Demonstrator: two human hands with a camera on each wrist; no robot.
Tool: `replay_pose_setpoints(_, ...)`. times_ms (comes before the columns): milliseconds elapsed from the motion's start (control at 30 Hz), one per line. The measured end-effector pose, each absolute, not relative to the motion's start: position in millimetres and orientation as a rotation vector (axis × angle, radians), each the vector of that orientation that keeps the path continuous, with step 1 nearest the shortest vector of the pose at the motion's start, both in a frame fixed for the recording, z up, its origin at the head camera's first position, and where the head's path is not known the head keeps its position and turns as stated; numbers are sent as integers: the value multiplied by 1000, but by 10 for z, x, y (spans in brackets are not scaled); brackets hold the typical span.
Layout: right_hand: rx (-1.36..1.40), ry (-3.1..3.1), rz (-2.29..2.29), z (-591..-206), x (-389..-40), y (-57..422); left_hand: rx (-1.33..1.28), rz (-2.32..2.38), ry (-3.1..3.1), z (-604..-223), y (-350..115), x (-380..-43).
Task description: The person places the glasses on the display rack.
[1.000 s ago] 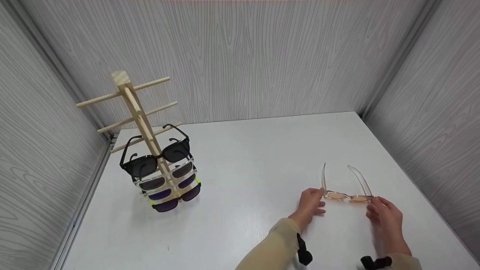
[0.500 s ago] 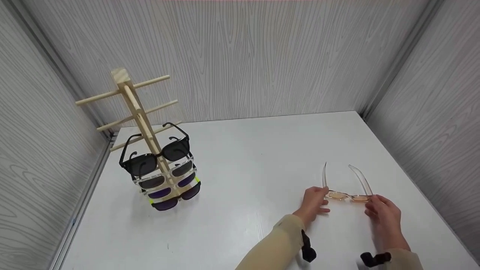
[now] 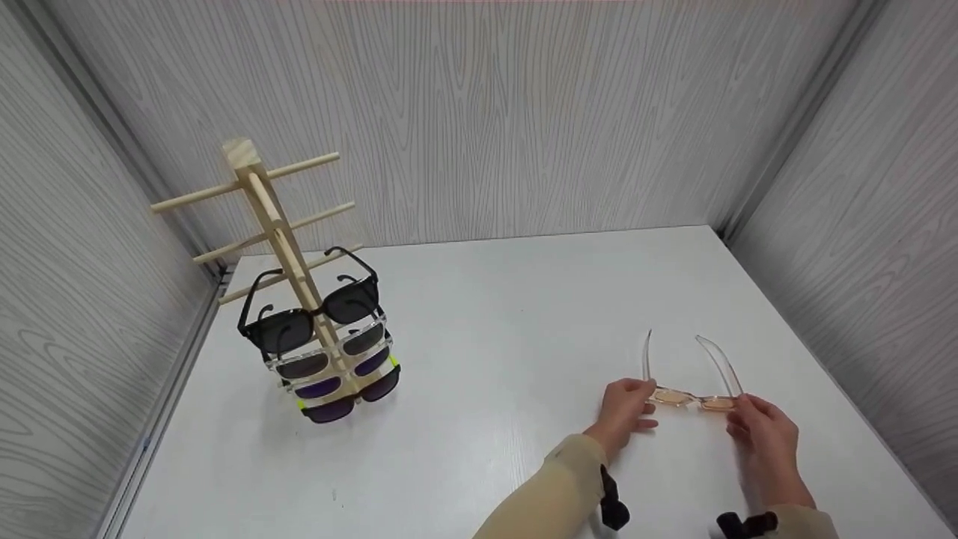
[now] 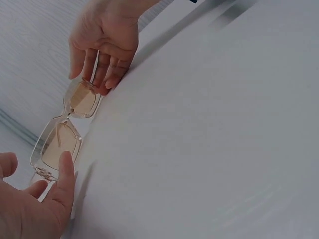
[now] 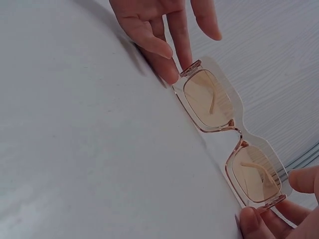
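A pair of glasses with a clear frame and peach-tinted lenses [image 3: 673, 397] is at the right of the white table in the head view. Both temples are unfolded and point away from the person. My left hand [image 3: 623, 410] holds the frame's left end by the hinge, and my right hand [image 3: 768, 438] holds the right end. The left wrist view has the glasses [image 4: 83, 101] between both hands, lenses facing the camera. Seen from the right wrist, the frame's [image 5: 238, 132] lower rim is close over the tabletop, with fingertips at both hinges.
At the left stands a wooden display rack [image 3: 266, 202] with several crossbars. Black sunglasses [image 3: 352, 302] hang on it above several other pairs. Its upper bars are bare. Grey wood-grain panels [image 3: 479, 120] enclose the white table [image 3: 479, 337] at the back and sides.
My left hand has shifted slightly right along the frame's end. The glasses have come a little nearer to the person. The rack stays where it was.
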State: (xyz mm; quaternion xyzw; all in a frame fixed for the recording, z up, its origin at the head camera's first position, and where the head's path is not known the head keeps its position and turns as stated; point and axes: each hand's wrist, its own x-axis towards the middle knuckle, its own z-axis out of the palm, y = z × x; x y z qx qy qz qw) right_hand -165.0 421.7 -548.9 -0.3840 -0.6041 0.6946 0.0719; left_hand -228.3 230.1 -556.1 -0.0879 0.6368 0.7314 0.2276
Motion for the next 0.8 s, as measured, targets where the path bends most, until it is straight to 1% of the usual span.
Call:
replay_pose_setpoints(333, -1248, -1798, 2048, -5476, -1633, 4122, -244, 2023, 1830, -5556, 2229, -2247)
replay_pose_setpoints(567, -1191, -1763, 2082, -5416, -1626, 4038, -285, 2015, 1894, -5544, 2169, -2253)
replay_pose_setpoints(800, -1188, -1766, 2084, -5444, -1632, 3931, -347, 2061, 1893, -5561, 2103, -2233)
